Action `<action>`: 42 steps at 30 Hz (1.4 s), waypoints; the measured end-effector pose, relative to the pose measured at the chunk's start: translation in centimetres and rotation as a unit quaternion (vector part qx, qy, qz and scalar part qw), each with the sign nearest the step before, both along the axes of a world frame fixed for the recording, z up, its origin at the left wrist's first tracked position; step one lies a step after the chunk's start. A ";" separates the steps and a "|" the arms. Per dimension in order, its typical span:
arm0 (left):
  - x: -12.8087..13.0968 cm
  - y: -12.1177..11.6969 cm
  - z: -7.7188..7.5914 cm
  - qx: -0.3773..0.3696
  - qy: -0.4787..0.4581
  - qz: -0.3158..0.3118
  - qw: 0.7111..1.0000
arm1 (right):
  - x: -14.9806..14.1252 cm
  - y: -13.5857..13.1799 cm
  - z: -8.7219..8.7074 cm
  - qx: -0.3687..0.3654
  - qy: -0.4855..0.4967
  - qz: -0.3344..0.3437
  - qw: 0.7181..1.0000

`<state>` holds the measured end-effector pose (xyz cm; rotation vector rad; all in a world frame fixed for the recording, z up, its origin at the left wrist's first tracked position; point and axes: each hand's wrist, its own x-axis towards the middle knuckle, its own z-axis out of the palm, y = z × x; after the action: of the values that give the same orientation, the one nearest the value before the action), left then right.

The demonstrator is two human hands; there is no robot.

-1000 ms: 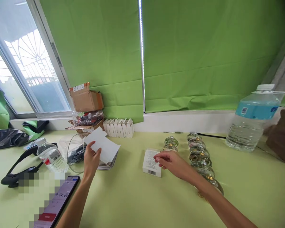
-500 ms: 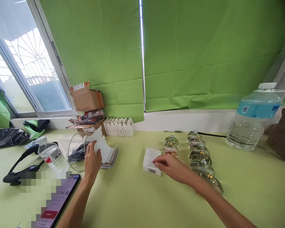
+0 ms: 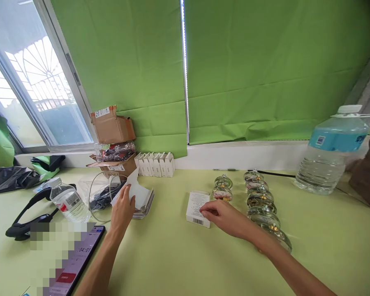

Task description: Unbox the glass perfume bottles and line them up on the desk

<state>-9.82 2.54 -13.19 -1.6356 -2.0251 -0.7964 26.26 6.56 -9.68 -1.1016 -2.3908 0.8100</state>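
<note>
My left hand [image 3: 123, 203] is closed on a white flattened carton [image 3: 137, 191], lifting its near side from a stack of flat white cartons [image 3: 144, 209]. The carton is bent, and its flaps point up and back. My right hand [image 3: 218, 213] rests by the right edge of a small white box [image 3: 197, 207], which lies flat with its printed face up and a barcode on the near side. The fingers of that hand are curled, thumb against fingertips, over the box's edge, with nothing seen in them. Beyond them stands a short row of round glass bottles [image 3: 222, 192].
A longer row of round glass bottles [image 3: 261, 201] runs beside my right forearm. Several upright white boxes [image 3: 156, 165] stand near the wall. Brown cardboard boxes [image 3: 112, 127], a water bottle [image 3: 69, 201], a headset [image 3: 20, 230] and a phone [image 3: 80, 263] are left; a large water jug [image 3: 327, 160] is right.
My left hand has moved slightly right and down, and the white carton has tilted lower over the stack. My right hand stays by the small box.
</note>
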 end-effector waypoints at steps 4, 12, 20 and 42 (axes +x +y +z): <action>-0.1 0.1 -0.1 -0.015 -0.001 0.001 1.000 | 0.0 -0.1 0.0 -0.005 -0.001 -0.006 1.000; 0.4 -0.7 0.5 -0.036 0.024 0.023 0.999 | 0.1 -0.1 0.0 -0.005 -0.003 -0.004 1.000; -0.1 -0.7 0.8 -0.012 0.047 0.029 0.998 | 0.2 0.1 -0.2 -0.006 0.005 -0.010 1.000; 4.8 -1.6 0.9 -0.158 0.034 -0.079 0.984 | 0.0 0.0 0.2 0.043 -0.021 -0.047 0.998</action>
<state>-5.05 0.96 -12.30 -1.9888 -2.0738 -0.4797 26.30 6.52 -9.51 -1.1974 -2.3647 0.6528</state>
